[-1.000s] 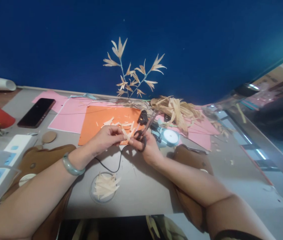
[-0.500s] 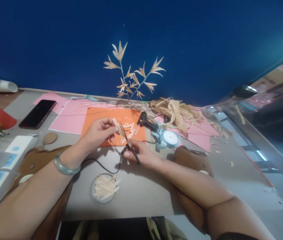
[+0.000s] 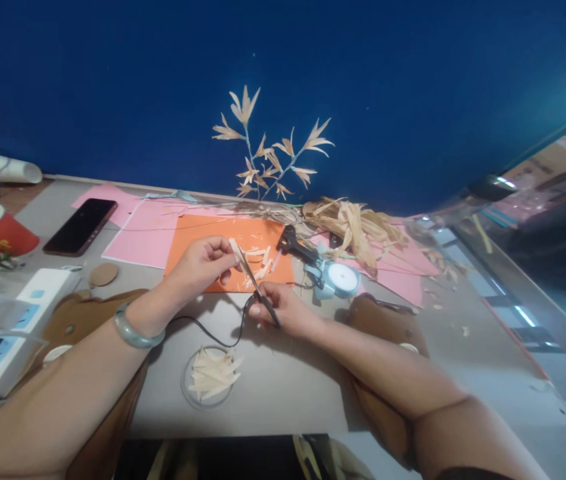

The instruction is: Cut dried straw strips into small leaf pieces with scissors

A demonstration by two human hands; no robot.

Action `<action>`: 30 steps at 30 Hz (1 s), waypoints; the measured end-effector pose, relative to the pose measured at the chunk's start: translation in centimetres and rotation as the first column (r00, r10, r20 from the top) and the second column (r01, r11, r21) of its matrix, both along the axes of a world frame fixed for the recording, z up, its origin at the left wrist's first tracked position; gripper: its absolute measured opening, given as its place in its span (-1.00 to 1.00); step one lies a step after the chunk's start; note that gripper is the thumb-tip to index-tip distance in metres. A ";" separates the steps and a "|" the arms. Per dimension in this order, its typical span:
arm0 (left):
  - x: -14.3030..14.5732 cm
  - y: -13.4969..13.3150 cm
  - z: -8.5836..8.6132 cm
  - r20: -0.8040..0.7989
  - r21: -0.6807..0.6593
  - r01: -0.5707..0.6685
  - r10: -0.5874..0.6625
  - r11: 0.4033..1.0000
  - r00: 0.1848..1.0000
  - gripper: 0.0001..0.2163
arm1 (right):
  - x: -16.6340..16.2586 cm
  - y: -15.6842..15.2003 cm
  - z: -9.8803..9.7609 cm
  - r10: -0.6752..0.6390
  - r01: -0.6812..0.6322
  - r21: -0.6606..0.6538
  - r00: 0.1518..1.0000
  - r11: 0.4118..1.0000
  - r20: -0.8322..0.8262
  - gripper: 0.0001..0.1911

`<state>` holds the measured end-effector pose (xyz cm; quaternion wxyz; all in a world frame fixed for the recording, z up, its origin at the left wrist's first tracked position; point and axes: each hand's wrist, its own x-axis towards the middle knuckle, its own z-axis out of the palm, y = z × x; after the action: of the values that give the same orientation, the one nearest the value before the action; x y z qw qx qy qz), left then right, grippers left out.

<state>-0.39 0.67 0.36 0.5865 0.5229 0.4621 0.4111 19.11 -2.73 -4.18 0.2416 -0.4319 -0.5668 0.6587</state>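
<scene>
My left hand pinches a thin pale strip of dried husk between thumb and fingers. In my right hand is a pair of scissors, dark-handled, its blades against or right beside the strip; exact contact is too small to tell. Beneath both hands lies orange paper, with pale cut scraps scattered over it. Nearer to me, a round clear dish holds a pile of pointed husk pieces.
Behind the paper stands a branch with husk flowers. A husk bundle, a black glue gun and a light blue spool lie right. Left are a phone, a red paper cup and a white power strip.
The scissor blades look closer together at the strip. Both hands keep nearly the same place, and the whole view has shifted slightly.
</scene>
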 end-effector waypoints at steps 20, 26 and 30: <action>0.2 -0.1 0.2 0.021 -0.013 -0.028 0.028 1.000 0.999 -0.82 | -0.2 -0.1 -0.1 -0.010 0.011 0.024 1.000 1.000 -0.011 -0.48; 0.4 -0.2 0.3 0.031 -0.027 -0.031 0.032 0.999 0.999 -0.82 | -0.2 -0.2 0.2 0.008 -0.008 0.035 1.000 0.999 -0.001 -0.48; 0.5 -0.3 0.6 0.052 -0.031 -0.028 0.030 0.999 0.998 -0.79 | -0.2 -0.2 0.4 0.020 -0.021 0.051 1.000 0.998 0.020 -0.49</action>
<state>0.08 0.38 0.93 0.6002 0.4963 0.4602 0.4262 18.90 -2.95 -3.76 0.2404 -0.4261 -0.5902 0.6421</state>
